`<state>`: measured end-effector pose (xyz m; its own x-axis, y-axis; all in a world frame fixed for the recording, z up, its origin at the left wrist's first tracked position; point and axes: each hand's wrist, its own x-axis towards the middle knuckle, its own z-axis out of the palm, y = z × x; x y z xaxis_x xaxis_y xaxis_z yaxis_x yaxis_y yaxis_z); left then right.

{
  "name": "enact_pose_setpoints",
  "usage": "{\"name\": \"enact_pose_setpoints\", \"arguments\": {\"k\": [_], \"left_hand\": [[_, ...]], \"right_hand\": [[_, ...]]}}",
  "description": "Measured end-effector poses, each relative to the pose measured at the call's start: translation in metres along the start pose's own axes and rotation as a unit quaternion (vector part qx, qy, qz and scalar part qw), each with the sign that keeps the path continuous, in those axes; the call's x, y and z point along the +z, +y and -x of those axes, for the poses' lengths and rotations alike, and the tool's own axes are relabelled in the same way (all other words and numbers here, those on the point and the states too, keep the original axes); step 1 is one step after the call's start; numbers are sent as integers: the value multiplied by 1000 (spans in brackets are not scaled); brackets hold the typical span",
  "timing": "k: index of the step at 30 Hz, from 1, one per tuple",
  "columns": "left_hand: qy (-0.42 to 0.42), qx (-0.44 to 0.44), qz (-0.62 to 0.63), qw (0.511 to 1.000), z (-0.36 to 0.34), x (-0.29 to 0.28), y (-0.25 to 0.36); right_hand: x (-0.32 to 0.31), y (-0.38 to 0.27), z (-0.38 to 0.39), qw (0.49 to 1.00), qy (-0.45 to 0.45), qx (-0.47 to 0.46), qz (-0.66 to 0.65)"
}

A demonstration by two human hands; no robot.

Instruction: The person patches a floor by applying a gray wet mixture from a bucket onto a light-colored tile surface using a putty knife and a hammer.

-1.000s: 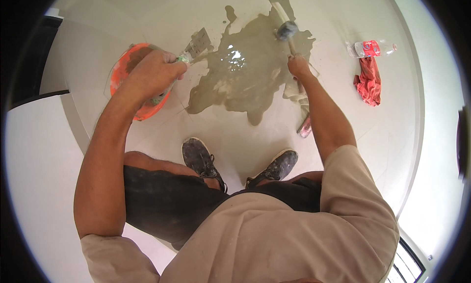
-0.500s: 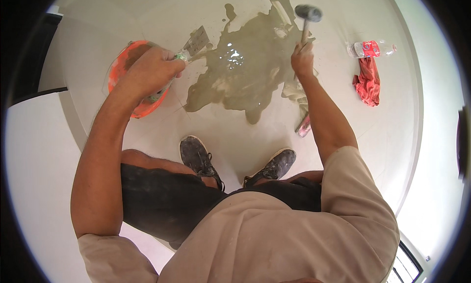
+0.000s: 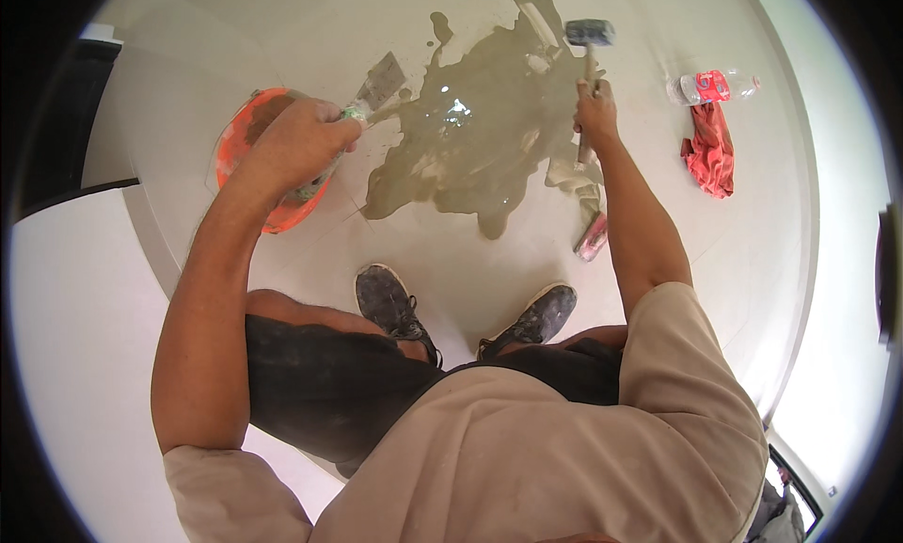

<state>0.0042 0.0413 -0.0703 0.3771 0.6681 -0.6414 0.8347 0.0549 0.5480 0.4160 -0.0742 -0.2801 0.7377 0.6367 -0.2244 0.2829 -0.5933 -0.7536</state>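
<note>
Mallet [image 3: 590, 32] shifted rightward (dark, cylindrical head), grasped by right hand [image 3: 595, 112]; left hand [image 3: 299, 140] clutches a flat scraper [image 3: 383, 81].

Pale floor [image 3: 451, 270] before you, glossy grey-brown wet patch [image 3: 470, 157] spread across it, orange tub [image 3: 228, 157] at your left, your dark shoes [image 3: 386, 298], pinkish object [image 3: 592, 238] near your right shoe, clear bottle [image 3: 712, 87], crumpled red cloth [image 3: 710, 152] just beside it.

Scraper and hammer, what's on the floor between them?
In the head view, a wet grey patch spreads between the scraper in the left hand and the hammer in the right hand.
</note>
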Motion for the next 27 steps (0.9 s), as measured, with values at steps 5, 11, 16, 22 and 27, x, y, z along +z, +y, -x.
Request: {"name": "enact_pose_setpoints", "arguments": {"k": [5,11,16,22,27], "left_hand": [[28,9,-25,999,-7,-3,-7],[59,15,-5,998,-12,-4,-3],[61,-17,41,997,-8,-12,4],[3,48,135,990,-23,15,35],[-32,47,141,988,-28,29,32]], "right_hand": [[-55,96,15,957,135,116,229],[-148,222,55,917,128,174,337],[-119,181,70,858,152,282,402],[-57,134,30,967,113,-111,202],[42,-102,157,874,-347,2,-339]]}}
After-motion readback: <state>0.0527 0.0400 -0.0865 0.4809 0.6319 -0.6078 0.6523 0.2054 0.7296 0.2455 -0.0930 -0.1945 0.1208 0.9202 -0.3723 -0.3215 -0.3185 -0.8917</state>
